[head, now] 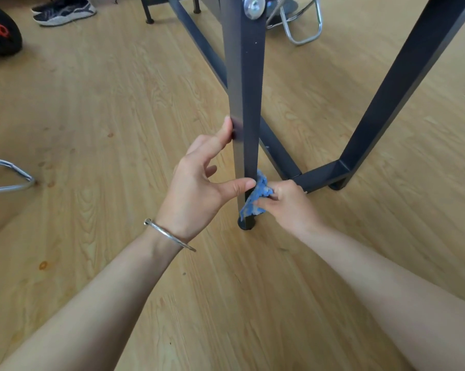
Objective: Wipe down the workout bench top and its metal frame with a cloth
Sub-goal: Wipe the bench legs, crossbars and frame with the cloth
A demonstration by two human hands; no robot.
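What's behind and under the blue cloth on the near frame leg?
The right hand pinches the cloth against the near leg. Beneath it, the leg's black foot shows on the floor. The leg surface behind the cloth is covered; can't tell its condition.

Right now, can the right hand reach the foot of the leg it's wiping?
Probably yes: the right hand holds the blue cloth against the leg just above its foot, nothing lies between, and the left hand touches the leg higher up.
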